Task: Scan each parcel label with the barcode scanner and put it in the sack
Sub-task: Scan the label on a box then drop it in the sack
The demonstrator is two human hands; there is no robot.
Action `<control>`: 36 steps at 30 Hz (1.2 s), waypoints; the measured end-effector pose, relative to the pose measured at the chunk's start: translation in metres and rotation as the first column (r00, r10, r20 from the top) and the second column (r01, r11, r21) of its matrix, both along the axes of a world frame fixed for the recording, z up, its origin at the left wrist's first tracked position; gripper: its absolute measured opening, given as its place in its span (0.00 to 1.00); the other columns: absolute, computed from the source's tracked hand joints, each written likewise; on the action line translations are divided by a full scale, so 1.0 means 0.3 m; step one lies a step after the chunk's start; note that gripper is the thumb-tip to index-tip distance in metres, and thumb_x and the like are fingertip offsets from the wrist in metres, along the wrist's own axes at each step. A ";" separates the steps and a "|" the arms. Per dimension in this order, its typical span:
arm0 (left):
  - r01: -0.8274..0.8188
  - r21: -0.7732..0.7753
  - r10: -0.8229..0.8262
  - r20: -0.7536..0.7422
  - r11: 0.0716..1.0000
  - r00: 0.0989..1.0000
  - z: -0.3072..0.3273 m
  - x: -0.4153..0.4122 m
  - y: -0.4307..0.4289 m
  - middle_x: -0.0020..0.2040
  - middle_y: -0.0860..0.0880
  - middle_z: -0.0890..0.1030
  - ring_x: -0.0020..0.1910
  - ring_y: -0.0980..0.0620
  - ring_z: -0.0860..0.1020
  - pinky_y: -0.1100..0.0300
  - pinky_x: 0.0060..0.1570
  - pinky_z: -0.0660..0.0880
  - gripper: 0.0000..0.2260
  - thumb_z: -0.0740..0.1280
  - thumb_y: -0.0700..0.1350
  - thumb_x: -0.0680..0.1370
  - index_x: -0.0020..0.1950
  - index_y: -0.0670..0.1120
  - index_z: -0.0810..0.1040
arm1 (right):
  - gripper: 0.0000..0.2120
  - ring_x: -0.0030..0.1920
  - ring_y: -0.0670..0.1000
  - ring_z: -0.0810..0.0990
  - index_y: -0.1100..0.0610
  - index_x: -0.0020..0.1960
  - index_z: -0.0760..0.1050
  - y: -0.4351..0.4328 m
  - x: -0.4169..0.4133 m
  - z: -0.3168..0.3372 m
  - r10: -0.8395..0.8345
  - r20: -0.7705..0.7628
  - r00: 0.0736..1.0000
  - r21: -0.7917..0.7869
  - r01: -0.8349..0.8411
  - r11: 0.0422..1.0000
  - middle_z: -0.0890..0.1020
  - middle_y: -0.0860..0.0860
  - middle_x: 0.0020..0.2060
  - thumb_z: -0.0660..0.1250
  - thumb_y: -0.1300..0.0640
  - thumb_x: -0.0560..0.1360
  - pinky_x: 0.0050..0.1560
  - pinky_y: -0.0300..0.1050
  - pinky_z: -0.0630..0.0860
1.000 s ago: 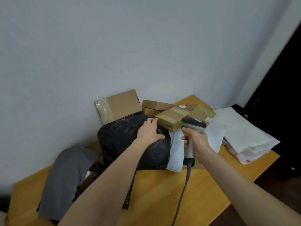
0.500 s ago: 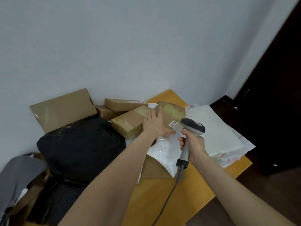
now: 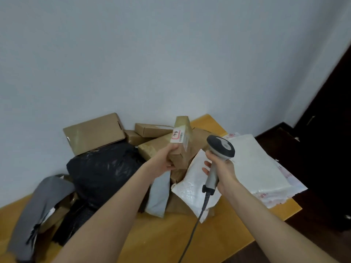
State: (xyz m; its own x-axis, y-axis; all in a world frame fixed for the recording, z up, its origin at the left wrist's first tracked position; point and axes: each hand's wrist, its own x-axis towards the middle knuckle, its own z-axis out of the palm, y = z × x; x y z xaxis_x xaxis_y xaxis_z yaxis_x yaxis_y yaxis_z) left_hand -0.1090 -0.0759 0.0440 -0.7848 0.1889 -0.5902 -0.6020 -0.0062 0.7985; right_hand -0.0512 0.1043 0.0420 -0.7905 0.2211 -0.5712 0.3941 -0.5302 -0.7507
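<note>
My left hand (image 3: 164, 158) grips a small brown cardboard parcel (image 3: 182, 147) by its lower end and holds it tilted upright above the pile. A white label (image 3: 177, 135) with a barcode and red marks faces me on the parcel's upper part. My right hand (image 3: 222, 168) holds the grey barcode scanner (image 3: 218, 151) by its handle, just right of the parcel, with its head up. The scanner's cable (image 3: 191, 232) hangs down toward me. No sack is clearly recognisable in view.
On the wooden table (image 3: 161, 240) lie several brown boxes (image 3: 95, 132) against the wall, a black plastic bag parcel (image 3: 102, 173), grey mailers (image 3: 39, 211), a white bubble mailer (image 3: 191, 185) and a stack of white mailers (image 3: 258, 168). A dark door (image 3: 330, 130) stands at the right.
My left hand left the black bag, reached to the small brown box, took hold of it and lifted it upright so its label shows. The scanner stayed in my right hand.
</note>
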 end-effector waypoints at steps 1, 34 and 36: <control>-0.041 0.134 0.035 0.046 0.990 0.998 0.018 0.036 -0.037 0.64 0.43 0.76 0.62 0.44 0.75 0.47 0.59 0.74 0.22 0.64 0.52 0.76 0.69 0.49 0.68 | 0.12 0.51 0.55 0.80 0.56 0.54 0.78 -0.029 0.001 0.014 0.023 -0.021 1.000 0.007 -0.023 1.000 0.82 0.54 0.49 0.74 0.61 0.72 0.51 0.52 0.81; -0.246 -0.316 0.176 -0.233 0.916 0.956 0.224 0.647 -1.060 0.54 0.49 0.83 0.57 0.50 0.79 0.56 0.53 0.76 0.17 0.69 0.54 0.76 0.62 0.48 0.78 | 0.17 0.47 0.51 0.81 0.61 0.58 0.76 -0.839 0.419 0.165 0.521 -0.165 0.838 0.283 -0.466 0.839 0.83 0.54 0.48 0.74 0.68 0.70 0.42 0.42 0.77; -0.243 -0.329 0.181 -0.206 0.912 0.962 0.221 0.673 -1.101 0.54 0.49 0.83 0.57 0.50 0.78 0.57 0.50 0.76 0.17 0.70 0.54 0.75 0.61 0.48 0.79 | 0.17 0.46 0.51 0.81 0.61 0.58 0.77 -0.857 0.426 0.165 0.546 -0.164 0.821 0.302 -0.486 0.820 0.83 0.55 0.49 0.74 0.67 0.70 0.40 0.41 0.76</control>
State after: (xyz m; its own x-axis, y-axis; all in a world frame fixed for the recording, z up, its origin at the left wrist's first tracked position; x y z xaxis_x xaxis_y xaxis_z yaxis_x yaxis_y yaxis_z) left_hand 0.0928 -0.4062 0.1102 -0.8763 -0.1866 -0.4441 -0.4747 0.1781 0.8619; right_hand 0.0764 -0.1529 0.0915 -0.9277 -0.1544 -0.3400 0.3563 -0.0933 -0.9297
